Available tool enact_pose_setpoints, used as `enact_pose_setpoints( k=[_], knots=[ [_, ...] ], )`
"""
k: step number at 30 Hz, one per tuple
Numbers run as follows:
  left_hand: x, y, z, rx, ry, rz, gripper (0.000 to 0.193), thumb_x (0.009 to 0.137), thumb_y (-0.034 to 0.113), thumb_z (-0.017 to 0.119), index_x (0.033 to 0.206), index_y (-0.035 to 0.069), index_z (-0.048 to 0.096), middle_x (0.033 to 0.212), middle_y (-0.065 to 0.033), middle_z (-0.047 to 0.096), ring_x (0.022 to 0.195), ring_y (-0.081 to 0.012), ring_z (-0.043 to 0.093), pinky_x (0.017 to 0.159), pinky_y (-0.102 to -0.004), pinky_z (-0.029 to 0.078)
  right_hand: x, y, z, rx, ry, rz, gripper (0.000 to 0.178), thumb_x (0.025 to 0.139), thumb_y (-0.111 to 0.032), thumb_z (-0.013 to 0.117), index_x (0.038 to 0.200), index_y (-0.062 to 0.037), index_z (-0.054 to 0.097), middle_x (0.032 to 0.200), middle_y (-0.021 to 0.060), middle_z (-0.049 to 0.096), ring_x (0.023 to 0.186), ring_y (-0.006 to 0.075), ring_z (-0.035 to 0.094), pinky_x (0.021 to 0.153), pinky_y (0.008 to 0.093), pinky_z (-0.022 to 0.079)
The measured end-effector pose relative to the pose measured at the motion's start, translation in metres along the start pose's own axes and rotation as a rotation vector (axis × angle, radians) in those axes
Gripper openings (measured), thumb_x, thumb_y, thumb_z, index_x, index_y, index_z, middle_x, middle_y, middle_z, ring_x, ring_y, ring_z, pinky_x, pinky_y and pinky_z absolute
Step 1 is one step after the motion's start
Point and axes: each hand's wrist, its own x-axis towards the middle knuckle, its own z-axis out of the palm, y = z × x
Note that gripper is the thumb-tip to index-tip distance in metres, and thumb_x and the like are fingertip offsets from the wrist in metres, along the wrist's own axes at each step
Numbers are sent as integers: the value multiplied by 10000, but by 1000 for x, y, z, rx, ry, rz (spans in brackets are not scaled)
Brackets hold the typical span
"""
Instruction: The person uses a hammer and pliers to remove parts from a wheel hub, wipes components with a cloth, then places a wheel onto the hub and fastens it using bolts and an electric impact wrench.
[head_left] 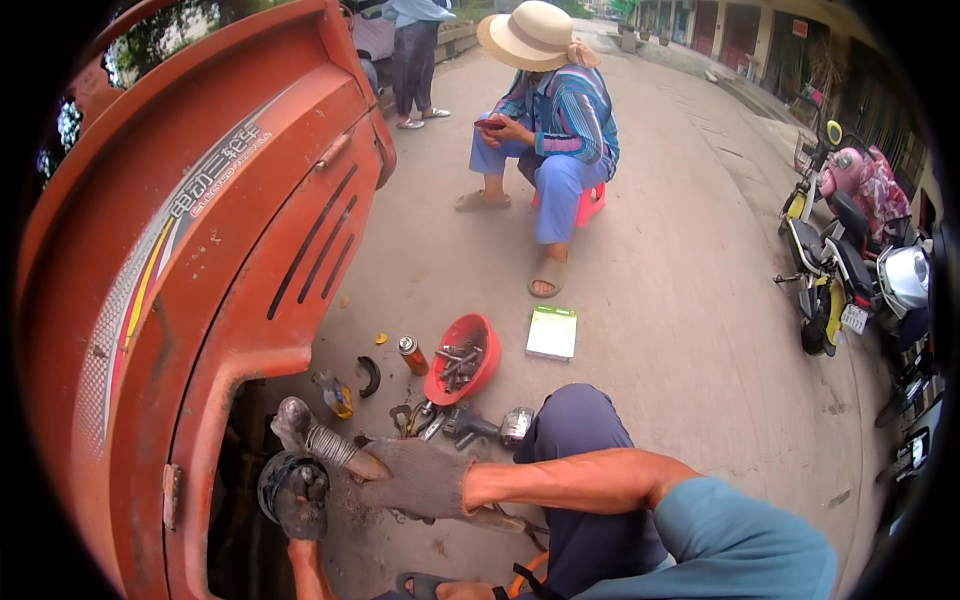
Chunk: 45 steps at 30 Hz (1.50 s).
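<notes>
My right hand [415,476], in a worn grey glove, is closed round the handle of a hammer [333,446]. Wire is wound about the hammer's neck, and its rounded metal head [292,420] is up beside the opening in the red vehicle body [255,260]. Below the head, my left hand [301,505], in a dirty dark glove, has its fingers curled against a round black drum-like part [270,482]. The hammer head looks apart from that part. Whether a small thing also sits in my left fingers is hidden.
Nearby on the ground are a red bowl [484,375] of sockets, a spray can [411,355], a curved black piece [370,377], a power tool [470,427] and a green-white box [552,332]. A person in a straw hat [530,35] sits ahead; scooters [840,260] stand right.
</notes>
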Motion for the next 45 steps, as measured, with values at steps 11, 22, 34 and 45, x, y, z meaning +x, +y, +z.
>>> enact_pose_setpoints(
  k=[11,22,34,45],
  knots=[
    [-9,-19,-13,-19,-55,-49,556,1057,494,440,1285,40,665,1229,-150,710,1175,-359,639,1055,-418,453,-5,-5,1,5,291,64,405,937,-335,728,1123,6,615,712,35,628,522,88,564,483,281,471],
    [-20,-28,-10,-54,-52,5,569,1050,501,441,1283,26,652,1188,-149,706,1129,-279,642,1002,-399,458,23,24,36,-365,289,-119,353,954,-291,679,1053,41,614,830,187,674,762,320,661,686,420,521],
    [5,5,-28,-125,-332,-269,551,1010,473,600,1305,7,602,1227,-123,669,1063,-222,641,950,-351,493,-48,-81,-51,225,562,-701,317,949,-221,684,1181,-10,640,758,16,620,577,88,560,506,254,439],
    [-1,-36,-49,-257,-354,-152,640,1025,508,560,1459,42,505,1439,-110,571,1288,-255,584,1087,-348,445,37,21,48,-254,432,72,342,935,-294,676,1090,7,630,770,49,637,653,142,592,623,324,501]
  ],
)
